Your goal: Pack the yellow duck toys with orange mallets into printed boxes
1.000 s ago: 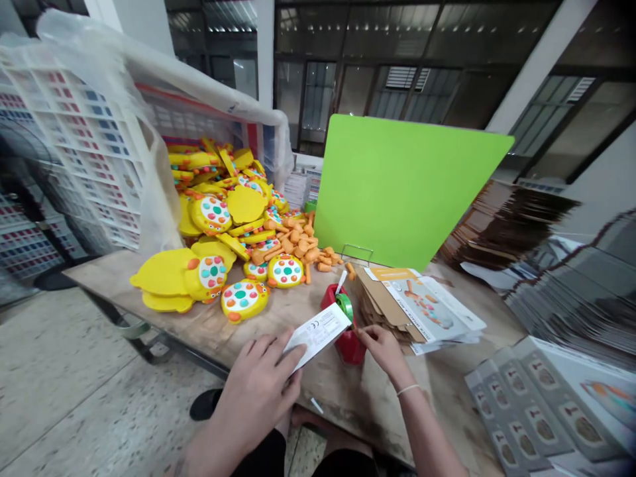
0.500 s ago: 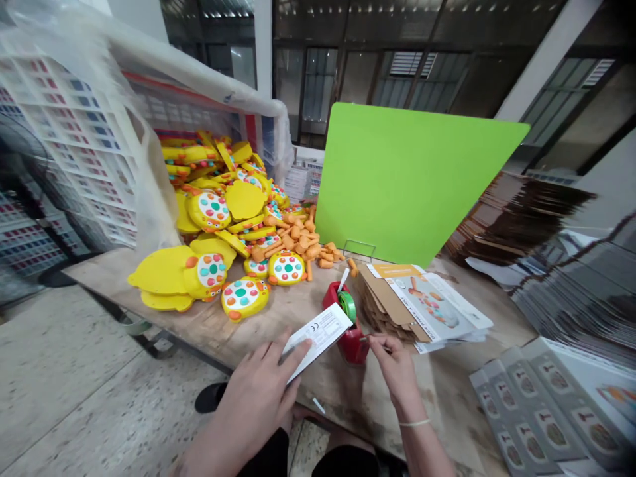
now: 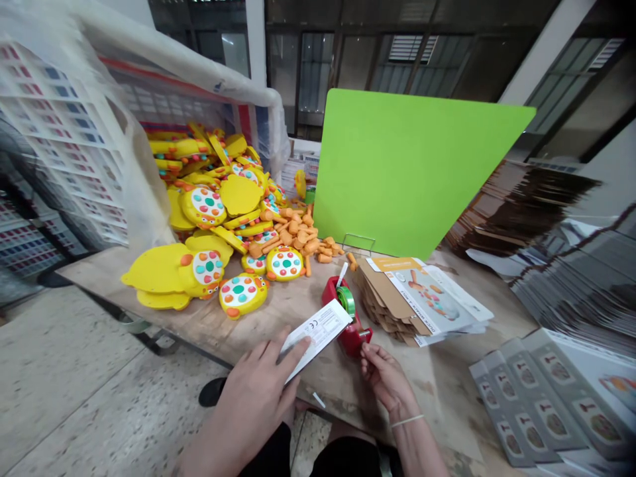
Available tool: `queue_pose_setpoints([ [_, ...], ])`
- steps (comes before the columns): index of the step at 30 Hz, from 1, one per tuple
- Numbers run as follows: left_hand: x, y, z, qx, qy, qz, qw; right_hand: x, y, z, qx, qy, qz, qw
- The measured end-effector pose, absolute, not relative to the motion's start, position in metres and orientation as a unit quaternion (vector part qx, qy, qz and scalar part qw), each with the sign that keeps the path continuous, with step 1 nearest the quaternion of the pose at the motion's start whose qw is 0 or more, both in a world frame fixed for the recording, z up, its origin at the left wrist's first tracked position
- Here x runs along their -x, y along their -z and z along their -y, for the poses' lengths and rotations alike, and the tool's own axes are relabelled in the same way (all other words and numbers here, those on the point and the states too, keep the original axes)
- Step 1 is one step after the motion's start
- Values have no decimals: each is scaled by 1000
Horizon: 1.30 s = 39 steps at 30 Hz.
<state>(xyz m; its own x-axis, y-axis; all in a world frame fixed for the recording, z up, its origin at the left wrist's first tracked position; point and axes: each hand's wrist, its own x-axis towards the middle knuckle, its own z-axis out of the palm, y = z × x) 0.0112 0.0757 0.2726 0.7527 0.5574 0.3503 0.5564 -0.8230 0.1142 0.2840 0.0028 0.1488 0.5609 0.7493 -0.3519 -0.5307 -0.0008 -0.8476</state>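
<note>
White box (image 3: 318, 336), count 1, held just left of the red tape dispenser, printed face up. Long axis diagonal; far end points up-right at the dispenser, near end down-left under the fingers. Far corner overlaps the dispenser in view; contact can't be told.

Rest by size, places from the dispenser (image 3: 354, 339):
Wooden table (image 3: 397, 371), 1, underneath. White crate (image 3: 94, 156), plastic-draped, far left, tilted open toward the table. Green board (image 3: 412, 172), 1, upright, beyond. Yellow toy pile (image 3: 241, 195), left and beyond, overlapping, too many to count; 2 toys face up at its near edge, with a yellow stack (image 3: 159, 268) farther left, number unclear. Grey boxes (image 3: 546, 397), right and nearer, packed together, no sure count. Flat cartons (image 3: 392, 295), just right, stacked, no sure count. Dispenser itself, 1.

Left hand (image 3: 263, 384), left and nearer: fingers over the box, thumb at its lower edge, gripping it. Right hand (image 3: 387, 377), just right of the dispenser's near end: thumb and forefinger tips closed together, tape between them can't be told.

Orange mallets (image 3: 298, 232), beyond-left, heaped, uncountable; 1 lies apart. Green tape roll (image 3: 346, 301), 1, in the dispenser. White strip (image 3: 318, 399), 1, on the table, nearer and left.
</note>
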Motion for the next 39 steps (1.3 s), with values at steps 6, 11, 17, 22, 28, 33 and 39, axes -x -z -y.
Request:
queue_pose_setpoints([
  [6,-11,-273,-76,-935,-206,-288,-15,-276,-160,2,558,-478,133,665],
  [11,-12,-275,-71,-936,-195,-293,-17,-237,-182,13,543,-504,198,642],
  [17,-14,-271,-66,-935,-200,-294,-14,-205,-224,14,501,-531,283,622],
  [22,-14,-270,-61,-932,-209,-294,-28,-197,-232,5,493,-531,290,625],
  [28,-13,-277,-57,-928,-241,-271,-86,-189,-238,4,498,-537,273,624],
  [33,-12,-282,-57,-924,-261,-260,-102,-183,-241,2,502,-523,245,644],
  [39,-9,-284,-53,-929,-242,-238,-146,-169,-230,-1,493,-508,217,672],
])
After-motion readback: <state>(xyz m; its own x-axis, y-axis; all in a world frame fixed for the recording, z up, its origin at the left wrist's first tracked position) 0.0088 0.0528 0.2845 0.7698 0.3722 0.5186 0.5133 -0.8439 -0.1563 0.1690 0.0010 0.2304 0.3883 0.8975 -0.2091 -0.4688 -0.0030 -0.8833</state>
